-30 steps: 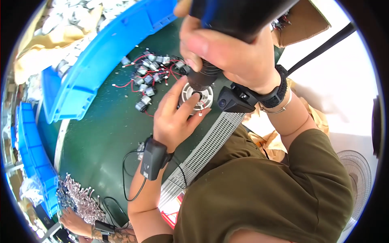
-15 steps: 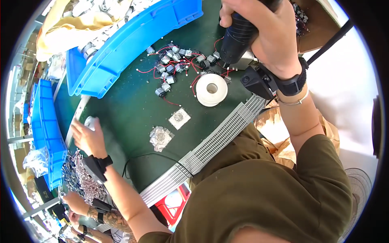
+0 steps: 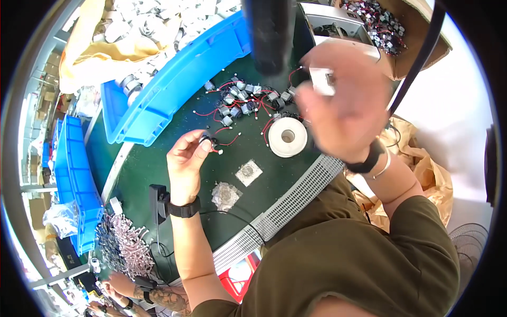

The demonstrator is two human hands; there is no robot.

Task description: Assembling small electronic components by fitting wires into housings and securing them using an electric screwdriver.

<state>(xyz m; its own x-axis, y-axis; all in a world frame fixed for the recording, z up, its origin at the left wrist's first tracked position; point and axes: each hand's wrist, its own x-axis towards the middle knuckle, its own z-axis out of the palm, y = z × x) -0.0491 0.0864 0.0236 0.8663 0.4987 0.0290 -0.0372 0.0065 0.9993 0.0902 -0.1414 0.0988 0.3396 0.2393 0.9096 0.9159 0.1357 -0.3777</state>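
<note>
Between thumb and fingertips the left hand pinches a small dark-ended motor with red leads beside it, raised over the green worktable; the fingers cover much of it, so I cannot tell how its long axis points. From that grip, the white round fixture with a central hole lies to the right, well apart, with the right hand much nearer to it, blurred, its fingers apparently spread and holding nothing visible. The loose pile of small motors sits beyond and between the two hands.
</note>
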